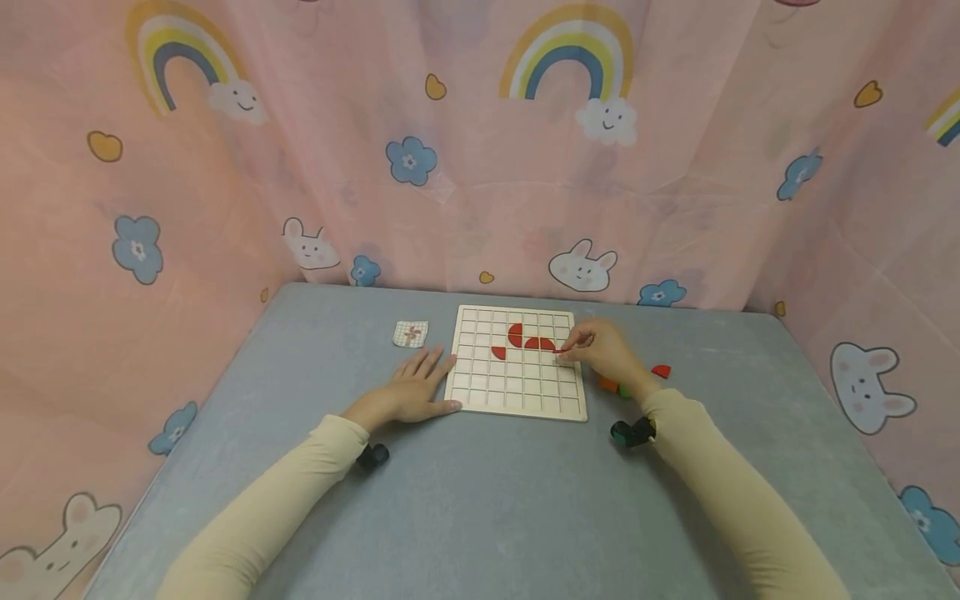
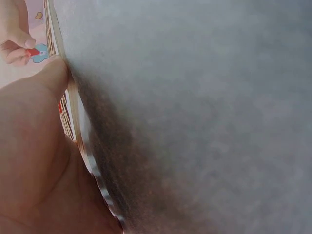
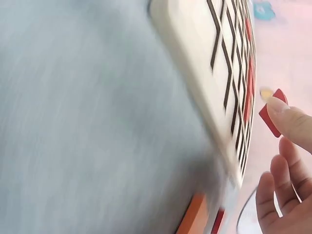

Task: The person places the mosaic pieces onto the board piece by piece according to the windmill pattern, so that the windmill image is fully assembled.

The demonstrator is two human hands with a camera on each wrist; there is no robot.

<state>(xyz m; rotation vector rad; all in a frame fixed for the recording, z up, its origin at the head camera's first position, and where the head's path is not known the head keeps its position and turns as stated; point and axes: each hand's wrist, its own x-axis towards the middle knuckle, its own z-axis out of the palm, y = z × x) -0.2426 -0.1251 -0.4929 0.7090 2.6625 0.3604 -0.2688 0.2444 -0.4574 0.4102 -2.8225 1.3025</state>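
A pale wooden board (image 1: 517,396) with a grid of squares lies on the grey table. My left hand (image 1: 411,392) rests at its left edge, fingers spread and thumb at the near corner. Over the right side of the board, my right hand (image 1: 603,352) pinches a red quarter-circle piece (image 3: 272,117) between thumb and fingertips. Other red pieces sit in the grid: a half-round shape (image 1: 515,336) near the top, a wider one (image 1: 540,343) to its right, and a single quarter (image 1: 498,353) at lower left.
A small card (image 1: 411,334) with a red pattern on a grid lies left of the board. On the right, an orange piece (image 1: 608,385) and a green piece are partly hidden beneath my right wrist. A loose red piece (image 1: 662,371) lies farther right. A patterned pink curtain (image 1: 480,208) hangs behind.
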